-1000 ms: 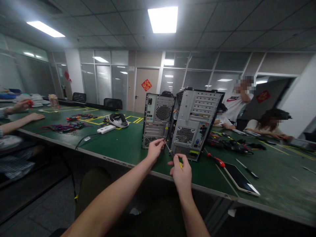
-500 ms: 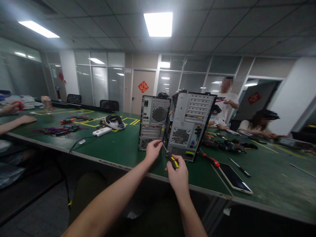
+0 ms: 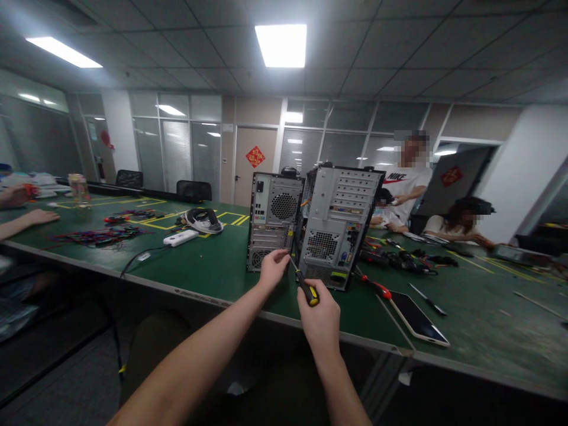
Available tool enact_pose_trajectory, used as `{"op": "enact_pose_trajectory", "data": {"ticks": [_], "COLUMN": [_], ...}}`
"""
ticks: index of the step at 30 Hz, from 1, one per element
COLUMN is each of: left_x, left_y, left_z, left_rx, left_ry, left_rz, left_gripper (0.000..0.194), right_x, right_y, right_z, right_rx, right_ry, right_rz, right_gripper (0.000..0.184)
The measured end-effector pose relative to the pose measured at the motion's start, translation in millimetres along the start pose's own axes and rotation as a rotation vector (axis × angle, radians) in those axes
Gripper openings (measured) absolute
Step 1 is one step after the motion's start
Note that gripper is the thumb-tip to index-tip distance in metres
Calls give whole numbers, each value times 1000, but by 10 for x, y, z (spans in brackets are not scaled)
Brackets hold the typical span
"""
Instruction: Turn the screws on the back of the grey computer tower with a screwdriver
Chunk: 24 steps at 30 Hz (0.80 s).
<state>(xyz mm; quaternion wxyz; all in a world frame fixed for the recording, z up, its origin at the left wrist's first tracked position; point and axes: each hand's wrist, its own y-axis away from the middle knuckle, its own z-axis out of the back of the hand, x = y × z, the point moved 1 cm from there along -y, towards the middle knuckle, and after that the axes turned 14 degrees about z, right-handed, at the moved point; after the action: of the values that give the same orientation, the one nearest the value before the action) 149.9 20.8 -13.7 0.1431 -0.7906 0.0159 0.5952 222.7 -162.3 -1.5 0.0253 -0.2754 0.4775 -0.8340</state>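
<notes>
Two grey computer towers stand on the green table (image 3: 213, 266), their backs toward me: a smaller tower (image 3: 271, 219) on the left and a taller tower (image 3: 339, 222) on the right. My right hand (image 3: 320, 316) grips a black and yellow screwdriver (image 3: 306, 287), its shaft slanting up to the gap between the towers. Up at the tip of that shaft my left hand (image 3: 273, 266) is pinched; whether it holds a screw I cannot make out.
A red-handled screwdriver (image 3: 375, 285), a tablet (image 3: 417, 319) and a thin tool (image 3: 426, 299) lie right of the towers. A white power strip (image 3: 180, 238), a coiled cable (image 3: 202, 219) and coloured wires (image 3: 100, 235) lie left. Other people sit around the table; one stands behind.
The view has shifted slightly left. My right hand has turned on the screwdriver handle, showing its yellow end. My left hand stays pinched at the tip.
</notes>
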Motion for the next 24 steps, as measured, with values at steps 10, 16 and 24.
{"op": "enact_pose_trajectory", "data": {"ticks": [10, 16, 24], "left_x": [55, 70, 28], "left_y": [-45, -56, 3], "left_z": [-12, -23, -52], "left_rx": [-1, 0, 30], "left_ry": [39, 83, 154], "left_rz": [38, 89, 99], "left_gripper": [13, 19, 19], "right_x": [56, 81, 96], "right_y": [-40, -29, -11], "right_z": [56, 62, 52], "right_rx": [-36, -47, -72], "right_ry": [-19, -26, -30], "right_rz": [112, 139, 152], "right_gripper": [26, 25, 25]}}
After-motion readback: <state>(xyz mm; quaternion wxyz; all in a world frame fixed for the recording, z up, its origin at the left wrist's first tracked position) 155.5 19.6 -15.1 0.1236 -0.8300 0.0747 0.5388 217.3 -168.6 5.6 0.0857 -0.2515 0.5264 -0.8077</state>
